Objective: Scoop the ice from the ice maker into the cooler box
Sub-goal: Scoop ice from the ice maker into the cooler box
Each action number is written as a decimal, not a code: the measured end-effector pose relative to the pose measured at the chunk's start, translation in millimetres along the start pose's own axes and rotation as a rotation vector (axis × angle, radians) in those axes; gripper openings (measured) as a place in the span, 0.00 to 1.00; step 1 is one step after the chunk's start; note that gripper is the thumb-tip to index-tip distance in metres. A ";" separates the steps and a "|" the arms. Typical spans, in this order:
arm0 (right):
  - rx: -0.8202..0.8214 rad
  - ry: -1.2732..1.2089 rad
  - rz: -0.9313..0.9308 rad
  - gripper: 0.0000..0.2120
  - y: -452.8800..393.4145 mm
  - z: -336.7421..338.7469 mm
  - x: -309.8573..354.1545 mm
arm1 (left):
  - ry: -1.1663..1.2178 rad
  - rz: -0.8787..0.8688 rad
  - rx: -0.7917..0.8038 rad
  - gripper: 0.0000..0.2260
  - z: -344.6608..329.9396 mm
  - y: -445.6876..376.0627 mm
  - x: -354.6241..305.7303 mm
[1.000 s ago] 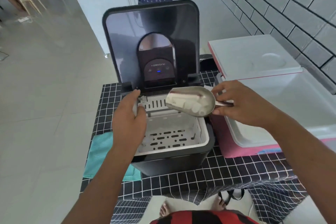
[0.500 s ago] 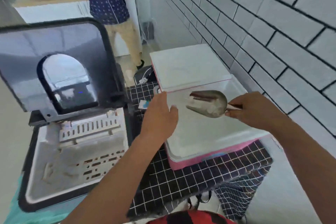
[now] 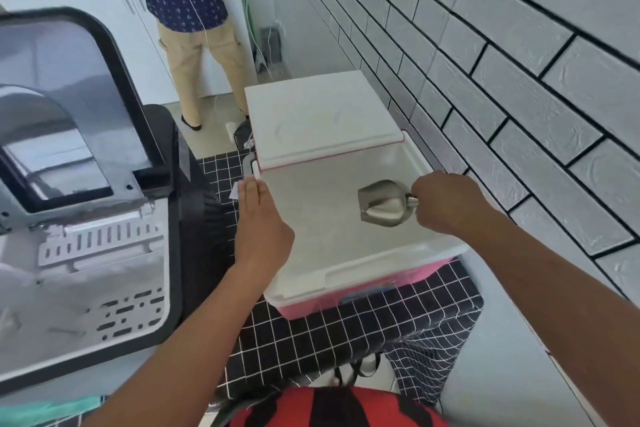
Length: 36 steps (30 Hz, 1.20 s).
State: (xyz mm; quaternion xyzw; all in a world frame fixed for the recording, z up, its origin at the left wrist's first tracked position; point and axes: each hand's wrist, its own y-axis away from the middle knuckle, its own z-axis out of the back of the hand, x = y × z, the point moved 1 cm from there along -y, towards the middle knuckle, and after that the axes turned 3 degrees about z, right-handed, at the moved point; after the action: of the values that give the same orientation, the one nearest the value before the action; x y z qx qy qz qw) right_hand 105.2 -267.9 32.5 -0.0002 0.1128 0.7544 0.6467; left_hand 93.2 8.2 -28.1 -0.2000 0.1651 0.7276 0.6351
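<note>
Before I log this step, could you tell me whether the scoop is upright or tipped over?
Tipped over: the scoop shows its rounded back, held above the open cooler box.

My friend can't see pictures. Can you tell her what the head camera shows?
A person's right hand tips a metal scoop over an open pink cooler box. The left hand lies flat at the box's edge, beside an open ice maker.

One head-worn view looks steeply down, close over the cooler box (image 3: 346, 274) beside the ice maker (image 3: 104, 288)
</note>
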 end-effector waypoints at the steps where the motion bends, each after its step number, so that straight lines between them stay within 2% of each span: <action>1: 0.000 -0.022 -0.006 0.03 -1.6 -0.4 -1.9 | 0.006 0.000 -0.002 0.36 -0.8 -0.1 0.6; 7: 0.057 -0.211 0.016 0.04 -9.1 -16.1 5.3 | -0.016 -0.033 -0.037 0.33 0.9 0.6 -1.0; 10: 0.092 -0.343 0.029 0.05 -14.7 -33.0 16.7 | 0.138 0.002 -0.063 0.30 7.3 2.9 -5.2; 13: 0.196 -0.542 0.098 0.08 -20.4 -52.1 34.6 | 0.180 0.024 -0.097 0.28 10.4 4.8 -5.7; 17: 0.264 -0.547 0.221 0.08 -35.2 -66.7 53.6 | 0.185 0.031 -0.110 0.25 14.0 6.4 -5.9; 21: 0.356 -0.641 0.286 0.10 -49.7 -74.5 63.6 | 0.085 -0.019 -0.082 0.25 12.8 9.1 5.9; 24: 0.445 -0.575 0.337 0.10 -56.1 -81.1 68.1 | 0.105 -0.019 -0.095 0.24 11.7 13.8 13.6; 36: 0.604 -0.319 0.370 0.16 -61.7 -92.8 74.9 | 0.166 0.027 -0.141 0.23 6.5 16.0 14.5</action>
State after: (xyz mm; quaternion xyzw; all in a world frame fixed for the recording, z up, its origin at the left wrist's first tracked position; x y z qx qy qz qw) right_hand 139.6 -202.2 -79.4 0.3278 0.2259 0.7816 0.4802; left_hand 75.2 21.6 -30.0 -0.3016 0.1683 0.7269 0.5936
